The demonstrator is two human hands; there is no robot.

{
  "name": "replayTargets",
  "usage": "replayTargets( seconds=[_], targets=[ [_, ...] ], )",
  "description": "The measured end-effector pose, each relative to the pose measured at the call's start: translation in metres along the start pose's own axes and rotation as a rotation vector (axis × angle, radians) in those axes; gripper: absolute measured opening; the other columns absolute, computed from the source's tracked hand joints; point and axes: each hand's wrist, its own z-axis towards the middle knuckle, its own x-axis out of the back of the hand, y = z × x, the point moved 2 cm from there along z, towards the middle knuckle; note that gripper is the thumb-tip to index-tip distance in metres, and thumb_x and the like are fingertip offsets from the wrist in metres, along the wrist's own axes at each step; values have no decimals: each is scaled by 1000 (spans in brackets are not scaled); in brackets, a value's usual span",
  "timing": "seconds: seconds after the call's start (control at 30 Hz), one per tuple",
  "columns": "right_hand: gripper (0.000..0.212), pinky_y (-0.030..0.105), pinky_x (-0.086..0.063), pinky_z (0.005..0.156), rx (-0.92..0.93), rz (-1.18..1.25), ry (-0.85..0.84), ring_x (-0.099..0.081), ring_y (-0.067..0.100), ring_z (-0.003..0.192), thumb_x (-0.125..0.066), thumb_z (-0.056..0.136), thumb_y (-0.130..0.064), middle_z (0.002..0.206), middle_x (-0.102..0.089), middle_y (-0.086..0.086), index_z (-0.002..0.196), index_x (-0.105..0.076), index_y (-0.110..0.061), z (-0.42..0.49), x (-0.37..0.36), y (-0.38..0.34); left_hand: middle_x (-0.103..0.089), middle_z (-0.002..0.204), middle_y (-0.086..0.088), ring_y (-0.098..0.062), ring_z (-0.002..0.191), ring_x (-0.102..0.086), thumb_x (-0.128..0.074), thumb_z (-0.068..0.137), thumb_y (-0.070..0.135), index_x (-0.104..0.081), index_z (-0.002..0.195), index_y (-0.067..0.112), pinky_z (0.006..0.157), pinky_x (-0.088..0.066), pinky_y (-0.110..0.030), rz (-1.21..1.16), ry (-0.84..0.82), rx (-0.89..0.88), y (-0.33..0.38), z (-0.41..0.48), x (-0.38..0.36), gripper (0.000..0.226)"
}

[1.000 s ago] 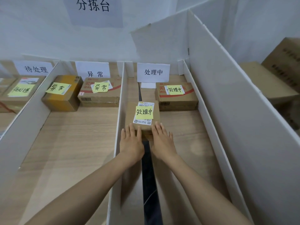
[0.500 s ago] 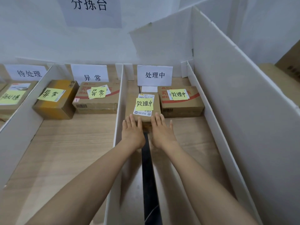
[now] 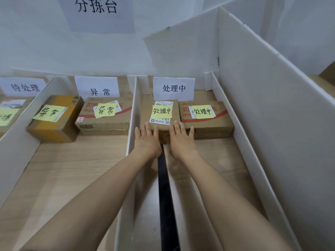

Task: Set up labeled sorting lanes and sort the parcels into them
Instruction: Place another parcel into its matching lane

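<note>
A small cardboard parcel [image 3: 145, 113] with a yellow note reading 处理中 sits at the far end of the right lane, under the white lane label 处理中 [image 3: 173, 88]. My left hand [image 3: 147, 140] and my right hand [image 3: 180, 139] lie flat, fingers apart, against its near edge. Beside it on the right rests a second parcel [image 3: 206, 122] with the same yellow note. The middle lane, labelled 异常 [image 3: 97, 86], holds a yellow-taped box [image 3: 54, 124] and a wider carton [image 3: 105, 118], both noted 异常.
White foam-board dividers [image 3: 130, 124] separate the lanes on a wooden table; a tall board [image 3: 272, 115] walls the right side. A left lane labelled 待处理 [image 3: 23, 86] holds another parcel [image 3: 9, 113]. A black strip [image 3: 165, 187] runs along the right lane. A sign 分拣台 [image 3: 96, 6] hangs on the wall.
Both hands have pushed the small parcel forward along the right lane until it sits level with the other parcel under the label.
</note>
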Motion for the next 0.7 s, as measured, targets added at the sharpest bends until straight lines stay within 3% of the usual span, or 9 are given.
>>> replayTargets(
  seconds=[0.2, 0.3, 0.4, 0.53, 0.7],
  targets=[
    [72, 59, 0, 115, -21, 8, -33, 6, 29, 148, -45, 96, -22, 161, 1, 10, 153, -4, -9, 10, 10, -2, -6, 158, -13, -27, 147, -2, -38, 94, 26, -13, 150, 17, 116, 2, -52, -144, 42, -47, -12, 9, 6, 62],
    [66, 57, -3, 116, -40, 181, 16, 0, 29, 148, -46, 94, -15, 160, -8, 7, 151, -14, -12, 7, 20, -3, -32, 150, -10, -27, 139, -28, -38, 96, 23, -32, 142, 14, 116, -17, -47, -324, 103, -97, -23, 4, 15, 48],
    [51, 51, -22, 114, -64, 389, 246, -25, 27, 142, -42, 94, -9, 150, -33, 5, 144, -33, -13, -2, 33, -5, -47, 138, -13, -33, 122, -46, -37, 97, 18, -41, 137, 9, 104, -37, -43, -462, 207, -116, -33, -7, 30, 42],
    [37, 46, -42, 100, -112, 611, 369, -47, 22, 122, -41, 95, -16, 133, -53, 2, 130, -51, -14, -13, 53, -9, -44, 141, -17, -34, 129, -41, -35, 97, 14, -37, 140, 6, 107, -34, -40, -644, 251, -82, -43, -25, 49, 44],
    [23, 37, -46, 86, -146, 812, 425, -53, 20, 103, -43, 96, -14, 115, -59, 4, 114, -57, -9, -47, 95, -12, -44, 141, -18, -33, 130, -40, -36, 98, 16, -39, 139, 3, 104, -33, -38, -751, 348, -63, -59, -60, 81, 43]
  ],
)
